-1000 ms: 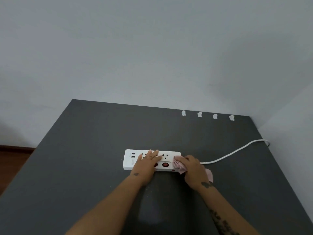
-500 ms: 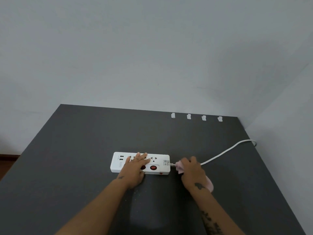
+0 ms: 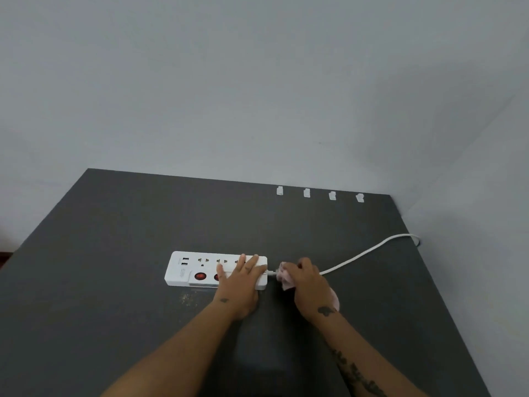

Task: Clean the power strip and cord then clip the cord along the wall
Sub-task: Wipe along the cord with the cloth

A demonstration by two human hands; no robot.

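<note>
- White rectangular plastic power strip (image 3: 200, 270) lies flat on the dark grey matte tabletop (image 3: 114, 282), near the middle of the surface, sockets facing up.
- Its long axis runs left to right, roughly parallel to the table's far edge; the end with the two USB ports points left, the cord end points right.
- Two round red switches (image 3: 200, 275) sit along its near side, one partly hidden under the left hand.
- Left hand (image 3: 239, 285) lies palm down over the right part of the strip, fingers spread and extended flat across the sockets, pressing on it rather than gripping.
- Right hand (image 3: 307, 285) is just beside the strip's right end, fingers curled closed around a crumpled pale pink cloth (image 3: 284, 277) that is bunched around the cord where it leaves the strip.
- A flap of the same cloth shows at the outer side of the right wrist.
- White round cord (image 3: 366, 252) runs from the cloth up and to the right in a gentle curve, reaching the table's right edge by the side wall, where it bends over and drops out of sight.
- Four small white plastic cord clips (image 3: 319, 194) stand in a row along the far edge of the table against the pale grey back wall (image 3: 257, 96), towards the right corner, well apart from the strip and with no cord in them.
</note>
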